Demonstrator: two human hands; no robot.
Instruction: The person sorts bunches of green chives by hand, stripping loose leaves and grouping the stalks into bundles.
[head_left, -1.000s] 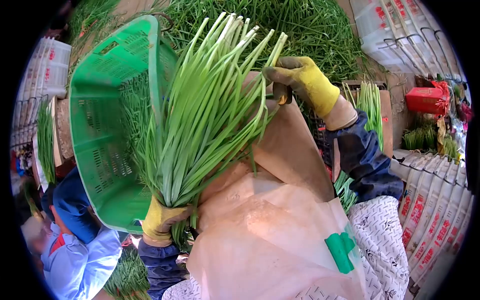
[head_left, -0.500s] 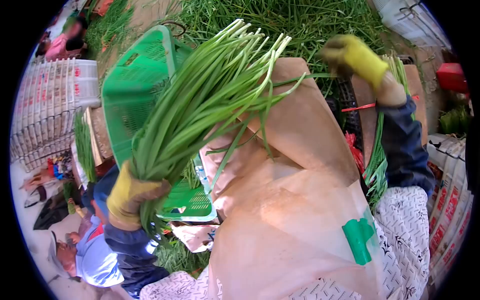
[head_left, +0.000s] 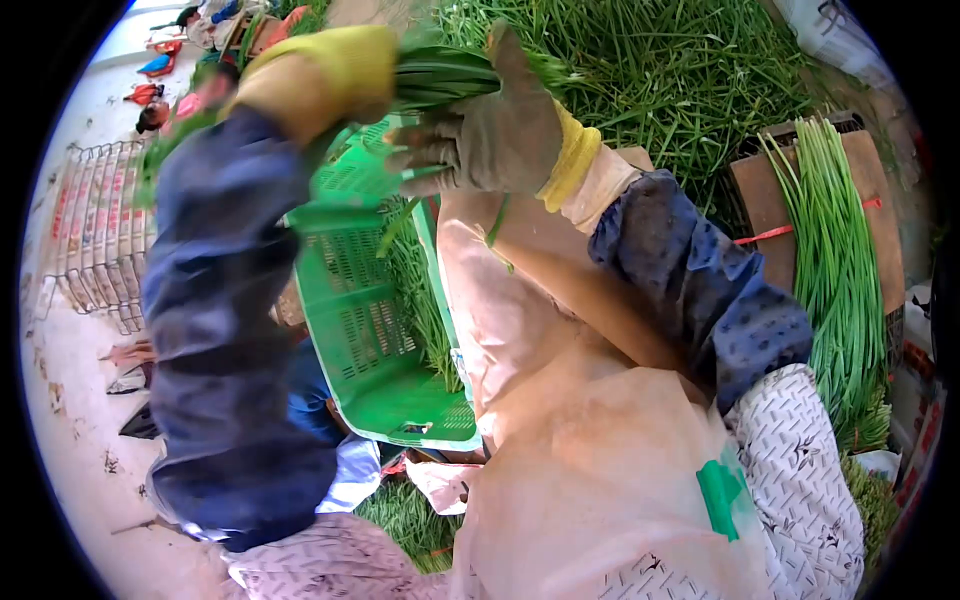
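In the head view, the left hand [head_left: 345, 75], gloved in yellow, is raised beyond the far end of the lap, its back to the camera; its fingers are hidden, but leaves come out from under the glove, so I judge them clamped around the bunch of garlic chives [head_left: 445, 78]. That bunch, blurred, spans the gap between the two hands, above the far edge of the green crate [head_left: 375, 395], lifted perhaps so that the long leaves hang free. The right hand [head_left: 500, 135] has its fingers [head_left: 425, 158] spread apart and its thumb raised, the grey palm up against the bunch or just beside it, seemingly steadying rather than gripping. Inside the crate, loose chives [head_left: 425, 310] lie along the right wall, perhaps within easy reach of the lap. A pale plastic sheet [head_left: 570, 480] covers the lap, likely to keep clothing clean. To the right, more chives [head_left: 835, 270] lie lengthwise on a brown board [head_left: 755, 190], overhanging its near edge; a red tie [head_left: 767, 235] shows at both sides, apparently passing beneath them. A heap of leaves [head_left: 660, 80] spreads beyond the board's left edge.
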